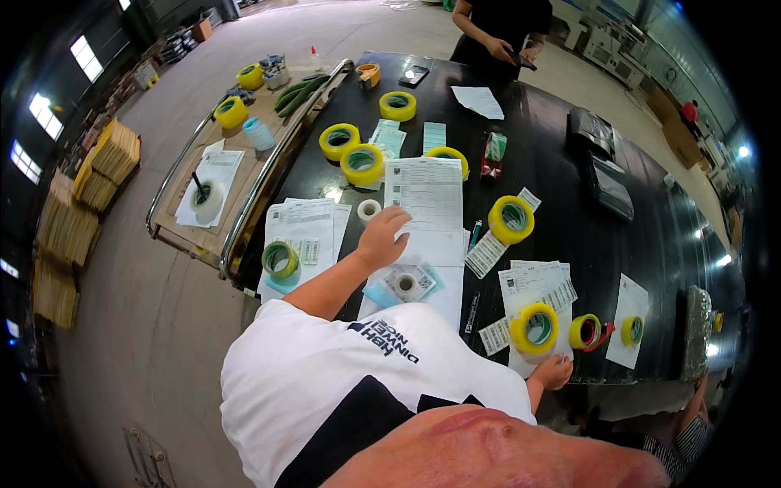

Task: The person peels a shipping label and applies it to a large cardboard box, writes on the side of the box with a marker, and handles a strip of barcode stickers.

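Note:
My left hand [384,236] is open, its fingers stretched over the lower left part of a white printed sheet [431,195]. A small white roll [363,213] stands just beyond it, and a label roll [397,285] rests on papers nearer to me. At the table's near edge, my right hand [553,372] has its fingers curled together beside the lower end of some printed papers [521,285]. What is under those fingers, if anything, is hidden. Close to that hand lies a large yellow tape roll [523,327], partly over a strip of labels [495,335].
More yellow tape rolls [359,165] spread over the black table [553,220]. A marker [472,315] and a tape dispenser [492,156] lie there too. A cart [187,175] with papers stands left. Across the table stands a person [500,32]; another person's striped sleeve [691,439] shows lower right.

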`<state>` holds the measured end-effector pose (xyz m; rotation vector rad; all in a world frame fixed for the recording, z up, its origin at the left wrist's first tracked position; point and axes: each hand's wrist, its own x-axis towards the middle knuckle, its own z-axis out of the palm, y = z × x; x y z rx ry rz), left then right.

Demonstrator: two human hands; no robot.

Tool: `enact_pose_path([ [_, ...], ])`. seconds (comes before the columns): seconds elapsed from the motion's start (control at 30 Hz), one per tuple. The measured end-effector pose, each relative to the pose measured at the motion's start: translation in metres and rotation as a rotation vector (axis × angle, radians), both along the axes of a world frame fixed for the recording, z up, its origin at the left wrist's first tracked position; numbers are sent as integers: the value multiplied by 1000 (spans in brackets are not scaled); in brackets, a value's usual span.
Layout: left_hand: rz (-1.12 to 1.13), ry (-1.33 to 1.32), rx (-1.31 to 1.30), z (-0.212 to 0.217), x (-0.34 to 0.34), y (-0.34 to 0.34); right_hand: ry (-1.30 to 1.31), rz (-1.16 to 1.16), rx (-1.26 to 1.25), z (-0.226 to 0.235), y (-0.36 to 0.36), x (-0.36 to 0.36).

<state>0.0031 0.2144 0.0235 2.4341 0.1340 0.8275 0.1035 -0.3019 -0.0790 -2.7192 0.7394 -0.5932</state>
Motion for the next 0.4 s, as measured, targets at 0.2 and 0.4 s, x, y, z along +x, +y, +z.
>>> enact_pose_path([
  [0.2,87,-261,200,101,0,29,-1,2,10,-5,3,6],
  [0.4,253,-604,130,288,-51,70,89,-21,8,-2,-2,5],
])
